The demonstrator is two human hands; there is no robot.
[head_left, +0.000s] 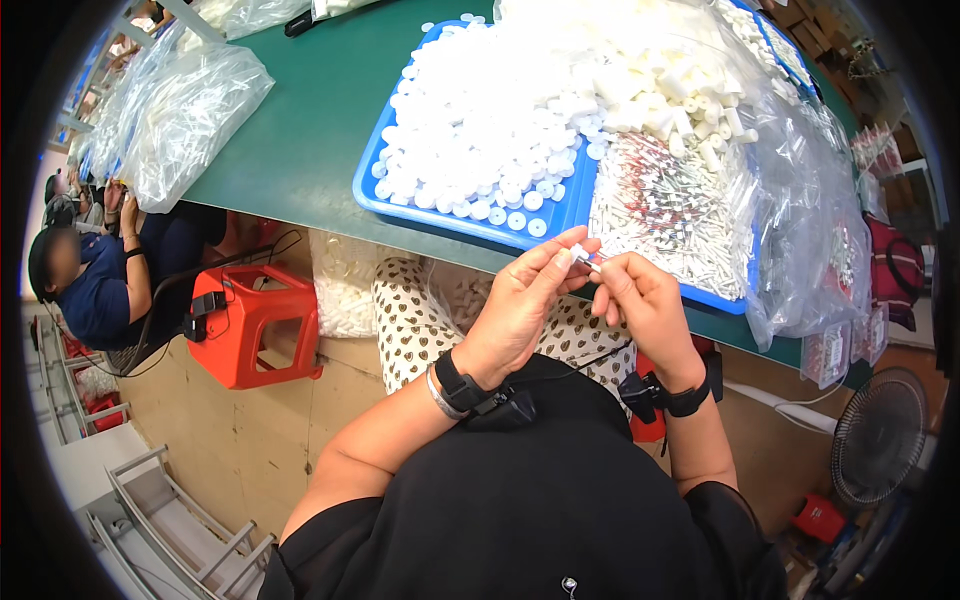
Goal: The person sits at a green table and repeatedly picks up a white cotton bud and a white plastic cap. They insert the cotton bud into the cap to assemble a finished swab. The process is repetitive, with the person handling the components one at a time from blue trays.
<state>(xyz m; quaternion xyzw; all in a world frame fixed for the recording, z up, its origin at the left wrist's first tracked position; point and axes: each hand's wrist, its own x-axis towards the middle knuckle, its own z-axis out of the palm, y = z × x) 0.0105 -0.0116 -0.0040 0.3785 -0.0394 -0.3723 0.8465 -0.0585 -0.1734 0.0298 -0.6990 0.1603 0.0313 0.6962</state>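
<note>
In front of the trays, my left hand (528, 290) pinches a small white plastic part (578, 254) between thumb and fingers. Close against it, my right hand (642, 300) grips a thin white piece (596, 267), its tip meeting the white part. Fingers cover most of both pieces. Beyond my left hand, a blue tray (368, 190) is heaped with round white discs (470, 120). The blue tray beside it (715, 300) holds many thin white pieces (660, 190), some with reddish sections. White plastic tubes (690, 90) are piled at its far side.
Clear plastic bags lie on the green table (310, 130), one at left (205, 120) and one draped at right (800, 220). A red stool (255, 325) stands left; a co-worker (95, 290) sits beyond it. A black fan (880, 435) is at lower right.
</note>
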